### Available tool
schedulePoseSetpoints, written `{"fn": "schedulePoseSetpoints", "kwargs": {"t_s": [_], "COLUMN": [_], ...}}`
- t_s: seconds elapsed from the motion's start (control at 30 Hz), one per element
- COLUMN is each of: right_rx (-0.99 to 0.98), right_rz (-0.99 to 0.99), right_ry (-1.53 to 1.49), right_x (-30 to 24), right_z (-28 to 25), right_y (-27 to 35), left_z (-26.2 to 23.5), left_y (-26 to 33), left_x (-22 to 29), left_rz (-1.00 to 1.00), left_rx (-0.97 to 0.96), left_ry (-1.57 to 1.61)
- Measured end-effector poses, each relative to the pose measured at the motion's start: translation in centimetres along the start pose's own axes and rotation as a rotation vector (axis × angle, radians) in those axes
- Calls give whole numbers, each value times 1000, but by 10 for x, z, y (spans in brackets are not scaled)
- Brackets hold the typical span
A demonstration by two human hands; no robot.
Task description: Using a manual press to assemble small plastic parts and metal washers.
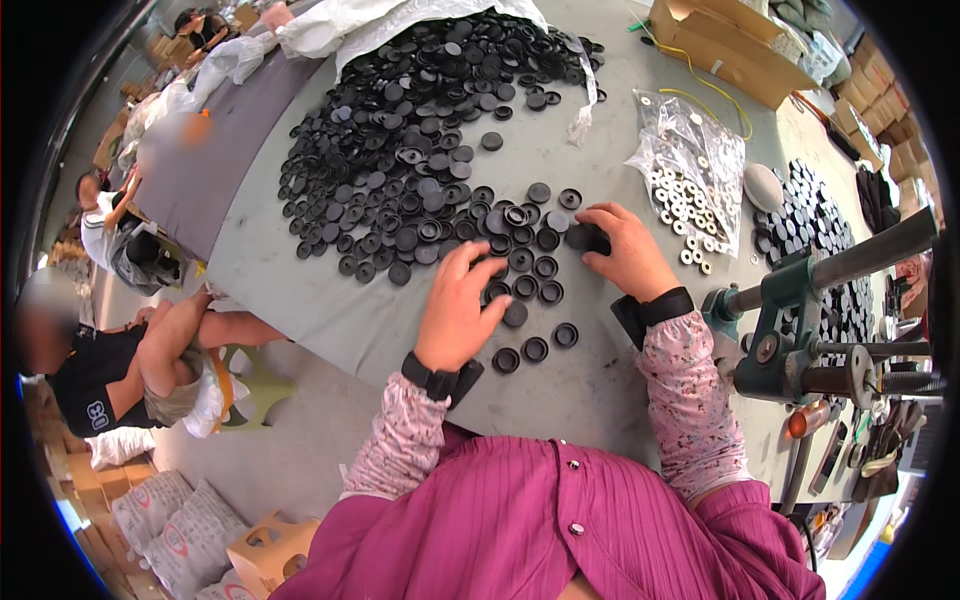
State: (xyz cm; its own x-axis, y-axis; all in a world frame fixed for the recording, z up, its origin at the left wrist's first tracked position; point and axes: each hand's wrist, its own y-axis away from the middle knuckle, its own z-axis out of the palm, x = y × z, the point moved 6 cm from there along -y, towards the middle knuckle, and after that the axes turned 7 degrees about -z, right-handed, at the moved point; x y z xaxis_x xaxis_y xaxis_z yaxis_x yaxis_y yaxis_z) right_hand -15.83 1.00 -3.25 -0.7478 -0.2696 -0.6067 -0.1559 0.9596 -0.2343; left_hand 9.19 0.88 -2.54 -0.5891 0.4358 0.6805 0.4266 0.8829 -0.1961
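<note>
A large heap of round black plastic caps (390, 150) covers the far part of the grey table. Nearer to me, several loose caps lie hollow side up between my hands, among them a cap (535, 349) close to the front edge. My left hand (457, 305) is over the left side of these loose caps, its fingers apart and nothing visibly held. On the right side, the thumb and fingers of my right hand (628, 250) pinch a black cap (588, 238), partly hidden by the fingertips.
Right of my right hand stands a green metal hand press (785, 330). A clear bag of white rings (690, 170) lies beyond, near an open cardboard box (735, 45). More caps (815, 215) lie at far right. Another person (130, 370) sits at left.
</note>
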Motion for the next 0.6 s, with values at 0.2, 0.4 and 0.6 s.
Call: {"fn": "schedulePoseSetpoints", "kwargs": {"t_s": [0.2,0.4,0.6], "right_rx": [-122,-19,-10], "right_rz": [17,151,-61], "right_ry": [-45,-118,8], "right_x": [-27,-12,-9], "right_z": [-3,-6,17], "right_y": [7,-16,-45], "left_z": [-11,31,38], "left_y": [-22,-68,-75], "left_x": [15,27,19], "left_rz": [15,147,77], "left_rx": [4,-18,-124], "left_ry": [34,-85,-34]}}
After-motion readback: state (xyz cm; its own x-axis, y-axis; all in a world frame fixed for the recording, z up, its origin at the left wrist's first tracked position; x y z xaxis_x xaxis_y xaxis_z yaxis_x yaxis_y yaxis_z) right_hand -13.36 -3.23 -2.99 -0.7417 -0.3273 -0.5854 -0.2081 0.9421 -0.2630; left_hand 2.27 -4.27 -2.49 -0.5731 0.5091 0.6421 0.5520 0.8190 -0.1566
